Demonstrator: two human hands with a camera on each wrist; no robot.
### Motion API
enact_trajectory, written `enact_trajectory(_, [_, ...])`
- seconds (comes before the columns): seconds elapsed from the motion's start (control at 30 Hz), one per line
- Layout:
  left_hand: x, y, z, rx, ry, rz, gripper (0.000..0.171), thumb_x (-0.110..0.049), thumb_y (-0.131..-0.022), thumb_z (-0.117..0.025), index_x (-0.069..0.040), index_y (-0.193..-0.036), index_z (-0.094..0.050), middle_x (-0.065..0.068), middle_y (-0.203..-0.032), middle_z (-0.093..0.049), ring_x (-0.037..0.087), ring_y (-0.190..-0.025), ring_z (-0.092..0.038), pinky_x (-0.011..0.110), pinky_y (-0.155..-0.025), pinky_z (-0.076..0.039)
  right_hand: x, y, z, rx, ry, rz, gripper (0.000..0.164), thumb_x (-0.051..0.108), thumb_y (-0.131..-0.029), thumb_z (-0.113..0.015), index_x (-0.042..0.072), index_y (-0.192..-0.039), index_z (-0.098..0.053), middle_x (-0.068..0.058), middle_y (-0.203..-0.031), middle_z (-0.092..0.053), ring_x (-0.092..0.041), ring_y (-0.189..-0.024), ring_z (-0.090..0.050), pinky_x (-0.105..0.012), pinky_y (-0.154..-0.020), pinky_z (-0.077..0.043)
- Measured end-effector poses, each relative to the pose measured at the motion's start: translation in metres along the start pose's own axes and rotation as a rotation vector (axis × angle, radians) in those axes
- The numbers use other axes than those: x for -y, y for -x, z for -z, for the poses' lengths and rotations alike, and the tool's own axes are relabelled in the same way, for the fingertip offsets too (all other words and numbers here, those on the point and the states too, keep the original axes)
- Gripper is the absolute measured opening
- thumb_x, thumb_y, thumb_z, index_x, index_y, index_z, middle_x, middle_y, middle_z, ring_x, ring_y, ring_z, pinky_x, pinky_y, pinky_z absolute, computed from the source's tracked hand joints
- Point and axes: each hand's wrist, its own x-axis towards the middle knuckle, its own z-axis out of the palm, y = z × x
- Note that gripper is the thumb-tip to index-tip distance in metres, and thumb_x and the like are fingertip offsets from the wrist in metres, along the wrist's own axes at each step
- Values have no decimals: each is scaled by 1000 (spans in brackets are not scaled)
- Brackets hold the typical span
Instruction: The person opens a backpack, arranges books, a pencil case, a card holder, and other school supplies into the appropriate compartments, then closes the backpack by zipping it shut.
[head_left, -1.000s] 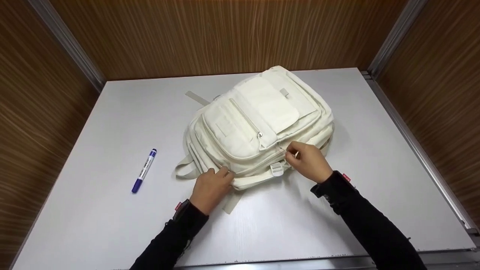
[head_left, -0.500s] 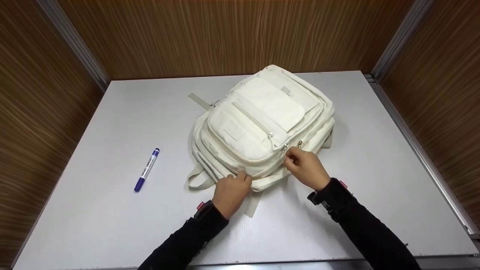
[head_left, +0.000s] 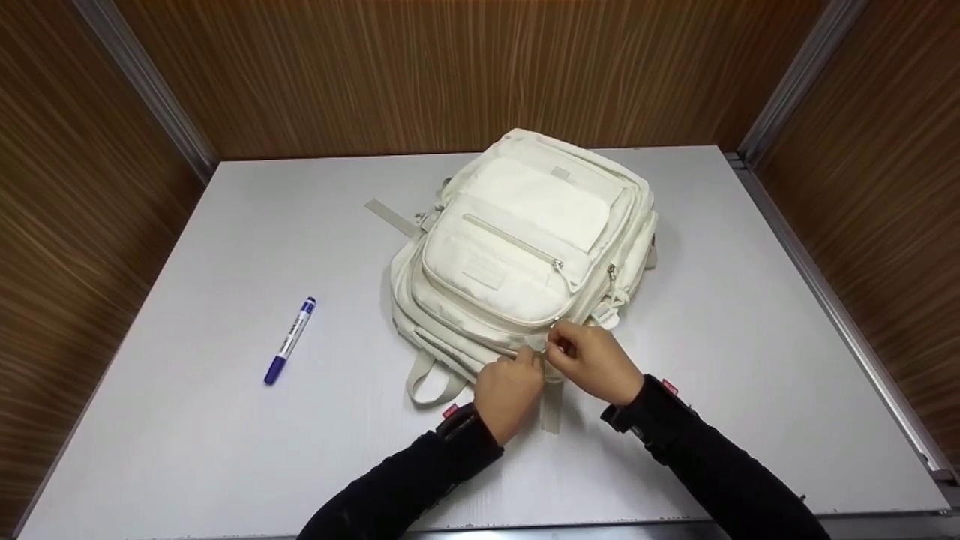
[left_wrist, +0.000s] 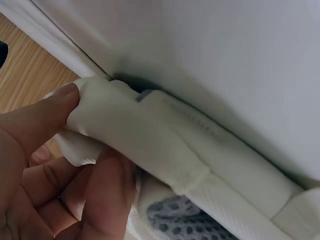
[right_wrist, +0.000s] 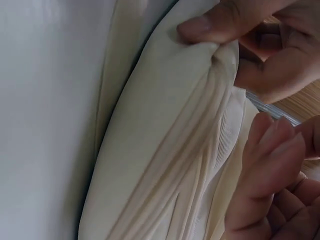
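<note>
A cream backpack [head_left: 495, 255] lies front side up, its top loop [head_left: 435, 386] towards the near left. My left hand [head_left: 510, 394] grips the bag's near edge; in the left wrist view its thumb and fingers pinch a fold of cream fabric [left_wrist: 110, 115]. Close beside it, my right hand [head_left: 596, 360] pinches a zipper pull at the near corner, mostly hidden by the fingers. In the right wrist view the right hand's fingers [right_wrist: 265, 185] are curled. A second zipper pull [head_left: 611, 271] hangs on the bag's right side.
A blue-and-white marker [head_left: 290, 341] lies on the white table [head_left: 225, 435], left of the bag. A loose strap [head_left: 390, 216] sticks out from the bag's left side. Wood-grain panels [head_left: 420, 75] stand behind and on both sides.
The backpack has turned, its loop end swinging nearer and rightward. My left hand has moved right with the edge. My right hand has drawn the zipper pull down towards the left hand.
</note>
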Motion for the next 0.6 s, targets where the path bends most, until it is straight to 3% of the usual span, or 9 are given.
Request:
enact_trajectory(0.13, [-4, -3, 1, -1, 14, -27, 3, -18, -77, -69, -20, -74, -67, -7, -73, -56, 5, -47, -51, 22, -39, -41, -2, 1, -1, 1, -7, 1, 16, 2, -87, -61, 11, -74, -59, 7, -61, -54, 0, -54, -43, -18, -51, -37])
enact_trajectory(0.23, [9, -3, 11, 100, 108, -106, 9, -25, -81, -71, -16, -83, -68, -4, -80, -59, 8, -55, -57, 24, -44, -46, -5, 2, -1, 2, -18, -5, 15, 1, -86, -61, 12, -75, -59, 7, -62, -54, -1, -55, -44, -18, -52, -37])
enact_trajectory(0.33, [37, -3, 23, 233, 253, -180, 25, -36, -82, -73, -13, -90, -68, 0, -88, -61, 14, -69, -62, 26, -55, -52, -7, 4, -2, 14, -34, -11, 14, 2, -86, -60, 12, -76, -59, 7, -64, -54, -1, -56, -44, -18, -52, -38])
enact_trajectory(0.43, [71, -1, 27, 311, 381, -177, 29, -36, -82, -74, -11, -96, -67, 3, -92, -61, 19, -79, -60, 31, -68, -52, -9, 4, -2, 23, -41, -23, 14, 1, -85, -60, 12, -77, -59, 8, -65, -54, -1, -56, -44, -18, -53, -38])
enact_trajectory(0.6, [121, 8, 16, 284, 508, -84, 25, -14, -76, -77, -12, -99, -66, 4, -92, -60, 23, -82, -58, 36, -71, -50, -11, 4, -1, 29, -56, -37, 14, 1, -85, -59, 13, -78, -60, 7, -66, -54, -1, -57, -44, -18, -54, -38])
